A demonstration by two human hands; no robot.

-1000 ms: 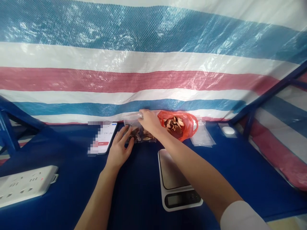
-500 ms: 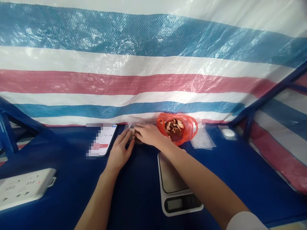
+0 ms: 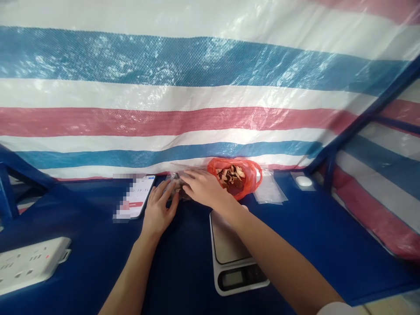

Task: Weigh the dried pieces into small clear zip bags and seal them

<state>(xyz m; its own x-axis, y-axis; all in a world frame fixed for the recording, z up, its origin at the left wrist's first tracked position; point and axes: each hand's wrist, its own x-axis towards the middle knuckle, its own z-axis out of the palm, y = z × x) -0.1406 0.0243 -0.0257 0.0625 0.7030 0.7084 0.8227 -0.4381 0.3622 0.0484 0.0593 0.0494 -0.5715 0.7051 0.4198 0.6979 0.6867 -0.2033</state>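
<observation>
the clear plastic bag (image 3: pixel 178 189) of dark dried slices lies near the back of the counter (image 3: pixel 183 267), between my two hands and partly hidden by them. my left hand (image 3: pixel 160 208) rests at the bag's near left side, grip open, thumb apart from the fingers. my right hand (image 3: pixel 204 189) reaches across its right part with fingers outstretched; i cannot tell whether that grip pinches any plastic.

just beyond my right wrist stands a red plastic bag (image 3: pixel 252 183), its mouth open on pale and brown dried slices (image 3: pixel 231 176). flat clear bags (image 3: pixel 271 192) lie beside it, and farther right a small white rounded object (image 3: pixel 304 182) sits on clear plastic. my right forearm passes over the digital scale (image 3: pixel 229 240), covering part of its metal plate and display panel.

left of my left hand lies a smartphone (image 3: pixel 139 199), screen lit, one side pixelated. nearer me on that side is a white power strip (image 3: pixel 33 264) with a red light. a striped tarp (image 3: pixel 197 120) hangs behind everything.
</observation>
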